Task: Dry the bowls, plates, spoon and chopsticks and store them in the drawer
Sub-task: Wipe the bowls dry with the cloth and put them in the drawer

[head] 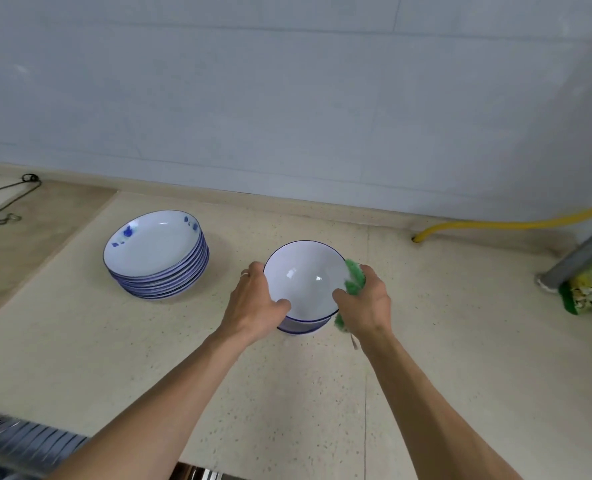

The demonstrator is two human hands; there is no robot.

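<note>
Left hand (253,299) grips bowl (305,278) rim, right hand (367,303) clutches green cloth (354,280) against it; plates (156,254) stacked left on counter (287,393).

Both hands' grip on white bowl (305,278), green cloth (354,281) alongside

One stack of plates (156,254), about eight high; at least two nested bowls (305,282); one green cloth (353,282); one yellow hose (516,223); one green packet (589,289).

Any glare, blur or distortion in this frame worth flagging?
Head view: small glare spots inside the top bowl and on the top plate; wide-angle bending of the counter edge and wall; lower-left corner blurred; hands sharp, shadows soft.
</note>
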